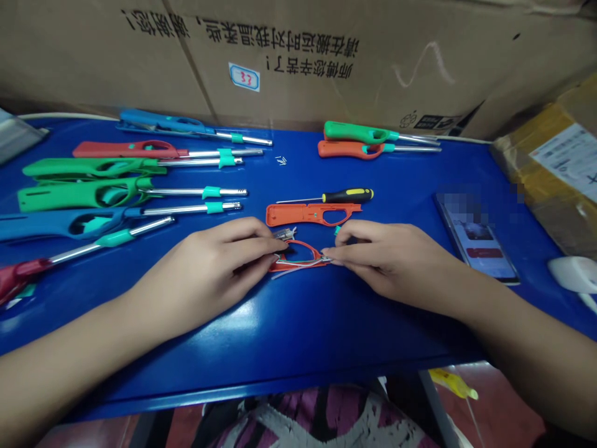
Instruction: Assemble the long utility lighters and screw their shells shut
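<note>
An opened orange lighter shell (313,247), the half with the inner parts, lies on the table between my hands. My left hand (224,258) is closed on its handle end, beside a clear fuel tank (285,234). A white tube (291,270) and thin wires run along the trigger opening. With fingertips pinched, my right hand (396,258) grips the wire and tube ends at the shell's front; a bit of teal plastic (337,230) shows by its thumb and index finger. Just beyond lies the other orange shell half (298,215), and behind that a yellow-black screwdriver (347,196).
Several long-nosed lighters in blue, red and green (88,193) lie along the left. A green lighter (357,132) and an orange lighter (349,149) are at the back. Small screws (280,160) sit near the cardboard box (298,99). A phone (476,236) rests to the right.
</note>
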Available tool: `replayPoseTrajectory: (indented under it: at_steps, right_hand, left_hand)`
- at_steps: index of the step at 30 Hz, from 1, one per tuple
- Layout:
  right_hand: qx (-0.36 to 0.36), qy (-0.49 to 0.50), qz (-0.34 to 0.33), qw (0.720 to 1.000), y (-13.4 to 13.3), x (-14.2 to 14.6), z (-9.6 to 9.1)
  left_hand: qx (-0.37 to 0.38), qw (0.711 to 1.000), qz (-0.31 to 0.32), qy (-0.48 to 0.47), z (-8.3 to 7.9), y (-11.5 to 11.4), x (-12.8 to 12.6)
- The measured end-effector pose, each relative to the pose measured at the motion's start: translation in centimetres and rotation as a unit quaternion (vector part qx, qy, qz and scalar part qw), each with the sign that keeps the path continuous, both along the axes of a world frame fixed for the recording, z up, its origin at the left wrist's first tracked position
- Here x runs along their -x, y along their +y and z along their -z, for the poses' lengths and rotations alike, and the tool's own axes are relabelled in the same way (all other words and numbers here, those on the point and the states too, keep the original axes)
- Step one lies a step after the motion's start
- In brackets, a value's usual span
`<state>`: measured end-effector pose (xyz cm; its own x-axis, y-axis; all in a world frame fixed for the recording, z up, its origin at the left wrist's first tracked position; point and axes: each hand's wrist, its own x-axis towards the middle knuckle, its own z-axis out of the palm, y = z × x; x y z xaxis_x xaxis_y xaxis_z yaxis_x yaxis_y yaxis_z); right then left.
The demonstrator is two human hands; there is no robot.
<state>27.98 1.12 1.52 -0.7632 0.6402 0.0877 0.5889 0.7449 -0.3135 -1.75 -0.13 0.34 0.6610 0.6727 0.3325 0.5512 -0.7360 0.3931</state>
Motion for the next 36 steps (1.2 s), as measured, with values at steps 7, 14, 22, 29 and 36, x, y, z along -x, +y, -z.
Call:
replayPoseTrajectory:
  at_steps: [7, 14, 22, 29, 36]
  right_hand:
    - [-0.029, -0.031, -0.005, 0.999, -0.3, -0.3, -0.2]
    - [0.027, -0.029, 0.005, 0.999, -0.2, -0.6, -0.7]
    - [-0.015, 0.058, 0.099, 0.993, 0.4, -0.3, -0.6]
    - [0.021, 0.008, 0.141, 0.990, 1.0, -0.8, -0.1]
    - [0.042, -0.004, 0.134, 0.990, 1.1, -0.6, 0.0]
  left_hand:
    - [0.004, 1.000, -0.004, -0.026, -0.1, -0.4, -0.1]
    - [0.023, 0.999, 0.003, -0.036, -0.2, -0.5, -0.4]
    - [0.023, 0.999, 0.005, -0.049, 0.0, -0.4, -0.1]
    - [0.047, 0.995, -0.009, -0.082, 0.4, -0.9, -0.8]
    - [0.059, 0.995, -0.011, -0.079, 0.5, -1.0, -0.9]
